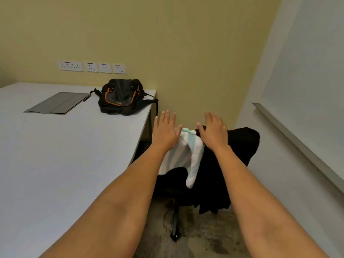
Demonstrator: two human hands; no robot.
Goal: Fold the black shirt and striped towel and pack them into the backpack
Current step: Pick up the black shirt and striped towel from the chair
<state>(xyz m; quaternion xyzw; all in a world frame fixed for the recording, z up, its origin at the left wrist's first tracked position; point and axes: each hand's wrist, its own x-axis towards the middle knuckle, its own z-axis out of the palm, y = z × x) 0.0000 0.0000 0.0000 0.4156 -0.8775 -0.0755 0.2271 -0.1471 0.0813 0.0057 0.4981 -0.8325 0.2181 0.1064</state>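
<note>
We see nothing folded yet: striped towel [183, 155] and black shirt [240, 146] hang on the chair at lower centre, backpack [121, 96] waits on the surface [55, 155] at upper left; both hands' fingers [164, 118] are straight, holding nothing.

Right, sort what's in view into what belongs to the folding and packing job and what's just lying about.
For the job: striped towel and black shirt, both draped over the chair; backpack on the table; left hand and right hand, fingers straight, over the cloth.

Just there: chair, table, dark flat panel on the table, wall sockets, whiteboard ledge.
</note>
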